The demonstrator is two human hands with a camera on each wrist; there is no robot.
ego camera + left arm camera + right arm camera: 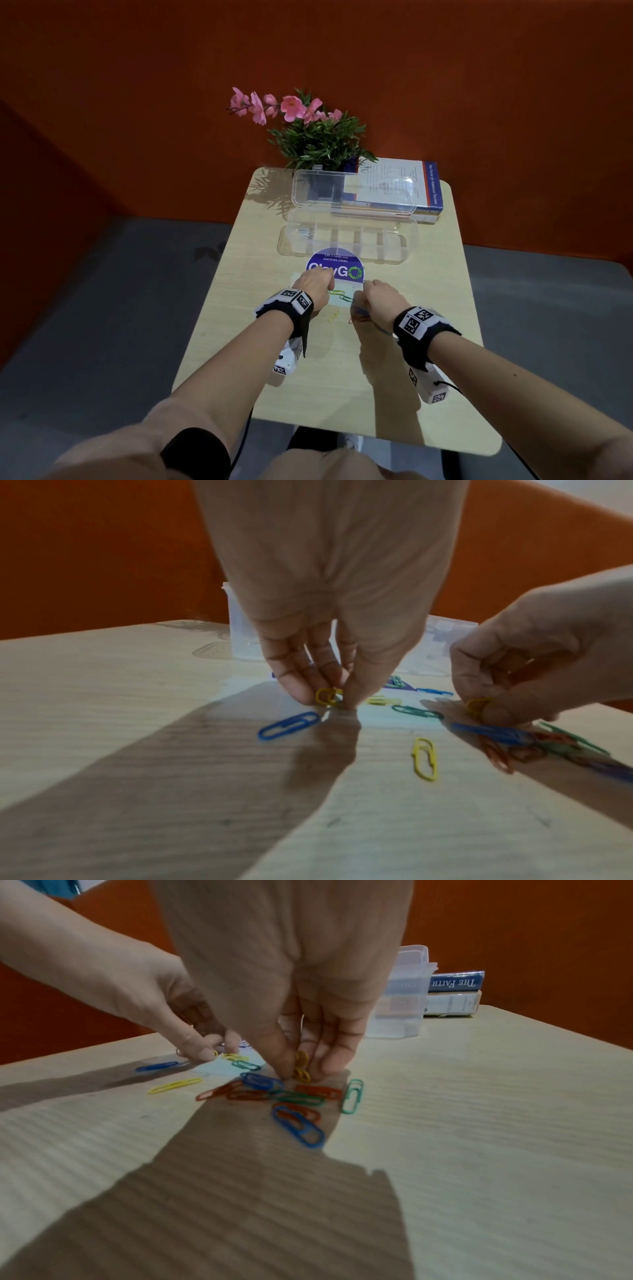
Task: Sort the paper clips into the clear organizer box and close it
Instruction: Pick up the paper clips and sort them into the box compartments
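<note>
organizer box (pixel 347 240) mid-table (pixel 212 342), books (pixel 404 186) and plant (pixel 317 137) behind, paper clips (pixel 298 1096) before it

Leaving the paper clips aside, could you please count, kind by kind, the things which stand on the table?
clear organizer box, lid open: 1
books, stacked one on the other: 2
flowering plant: 1
Total: 4
</note>
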